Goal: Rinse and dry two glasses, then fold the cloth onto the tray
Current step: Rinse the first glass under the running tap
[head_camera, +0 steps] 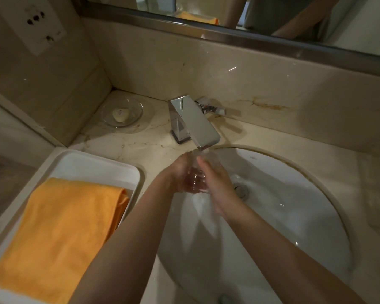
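Note:
A clear glass (195, 178) is under the chrome tap (195, 123), where water runs over the white sink (294, 216). My left hand (180, 170) grips the glass from the left. My right hand (215, 183) wraps it from the right, fingers up near the rim. An orange cloth (59, 233) lies folded in the white tray (92, 163) at the left. A second glass does not show.
A glass soap dish (122, 111) with a soap bar sits in the back left corner. The tap lever (213, 108) points right. The drain (241, 190) lies just right of my hands. A mirror (228, 14) runs along the back wall.

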The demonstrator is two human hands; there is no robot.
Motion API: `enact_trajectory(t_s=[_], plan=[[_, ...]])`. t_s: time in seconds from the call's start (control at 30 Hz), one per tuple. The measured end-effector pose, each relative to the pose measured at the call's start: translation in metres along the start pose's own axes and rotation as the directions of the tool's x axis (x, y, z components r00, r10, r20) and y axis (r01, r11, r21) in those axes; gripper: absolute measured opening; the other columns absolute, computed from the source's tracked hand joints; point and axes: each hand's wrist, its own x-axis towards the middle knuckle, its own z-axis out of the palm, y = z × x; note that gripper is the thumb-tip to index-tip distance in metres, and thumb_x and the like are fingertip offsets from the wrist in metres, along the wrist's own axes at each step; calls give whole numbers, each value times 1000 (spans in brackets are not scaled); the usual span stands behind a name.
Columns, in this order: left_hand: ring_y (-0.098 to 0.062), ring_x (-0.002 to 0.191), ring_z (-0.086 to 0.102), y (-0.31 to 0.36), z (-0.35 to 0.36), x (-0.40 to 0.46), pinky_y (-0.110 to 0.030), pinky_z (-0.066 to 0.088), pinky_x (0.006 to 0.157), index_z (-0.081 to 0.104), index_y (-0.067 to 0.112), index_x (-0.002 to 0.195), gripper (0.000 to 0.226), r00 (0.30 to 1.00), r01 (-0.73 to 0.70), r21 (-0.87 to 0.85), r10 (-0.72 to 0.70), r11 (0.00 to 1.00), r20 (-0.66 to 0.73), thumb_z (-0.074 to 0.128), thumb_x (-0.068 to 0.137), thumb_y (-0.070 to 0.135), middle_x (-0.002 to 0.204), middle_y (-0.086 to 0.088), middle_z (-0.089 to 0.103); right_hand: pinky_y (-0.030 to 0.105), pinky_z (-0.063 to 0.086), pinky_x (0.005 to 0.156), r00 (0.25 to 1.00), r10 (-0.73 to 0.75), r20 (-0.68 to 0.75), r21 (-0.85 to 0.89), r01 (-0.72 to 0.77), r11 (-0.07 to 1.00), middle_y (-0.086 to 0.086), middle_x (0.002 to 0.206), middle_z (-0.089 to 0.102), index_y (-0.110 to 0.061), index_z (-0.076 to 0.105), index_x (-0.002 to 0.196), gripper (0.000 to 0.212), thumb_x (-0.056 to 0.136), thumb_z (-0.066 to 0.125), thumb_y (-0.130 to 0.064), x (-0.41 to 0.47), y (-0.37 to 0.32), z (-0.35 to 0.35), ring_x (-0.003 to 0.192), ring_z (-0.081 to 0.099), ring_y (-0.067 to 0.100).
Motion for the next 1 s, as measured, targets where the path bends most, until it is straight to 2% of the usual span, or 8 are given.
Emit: enact_trajectory(t_s=[0.1,0.23,0.3,0.37,0.5,0.63,0.73,1.0], plan=[[-16,59,55,-3,23,-1,-30,51,63,57,10,88,29,961,-161,273,214,948,-173,42,96,34,72,-4,57,22,49,57,988,34,-152,73,-23,997,2,86,68,-17,64,101,29,86,58,-41,8,-2,0,71,64,12],[-35,112,52,-27,53,-1,-38,43,91,43,4,129,42,818,-239,439,423,866,-389,34,99,33,124,-18,52,35,52,78,981,110,-158,207,-76,975,1,79,71,-19,68,76,24,80,60,-41,20,2,-8,77,67,17],[-37,117,48,-31,60,1,-40,40,94,35,2,135,41,786,-254,451,454,856,-420,30,100,22,129,-21,49,36,49,81,984,149,-100,287,-115,951,2,76,68,-20,65,69,26,80,59,-43,20,9,-12,79,65,17],[-37,111,53,-26,56,3,-37,44,86,34,-3,134,38,816,-212,530,448,821,-366,25,101,14,124,-22,53,32,49,76,974,198,-113,291,-159,944,4,82,68,-21,67,74,29,83,58,-47,16,14,-15,82,64,15],[-26,80,58,-8,39,7,-33,48,72,59,3,109,48,971,-82,237,132,968,-200,29,100,40,90,-11,61,35,56,73,969,171,-177,158,-144,977,6,98,70,-15,60,111,66,65,65,-63,5,15,-15,88,68,18],[-27,80,65,-10,21,2,-43,53,81,61,3,112,53,998,-11,44,8,999,67,37,96,47,89,-11,66,19,50,47,984,98,-151,124,-79,989,4,86,68,-11,57,109,38,84,62,-38,-1,6,-20,68,67,14],[-27,80,67,-15,14,3,-48,49,87,65,9,103,58,989,-12,-81,24,997,148,32,92,56,84,-8,70,23,51,46,991,91,-102,97,-81,992,5,83,69,-9,58,110,38,85,61,-38,-3,-1,-19,60,69,14],[-23,87,67,-9,29,-5,-39,54,85,64,14,109,64,985,-163,79,167,983,-43,50,80,70,100,-9,70,29,53,64,972,158,-175,159,-130,979,3,82,73,-19,68,93,43,86,49,-57,9,-8,-12,76,70,20]])
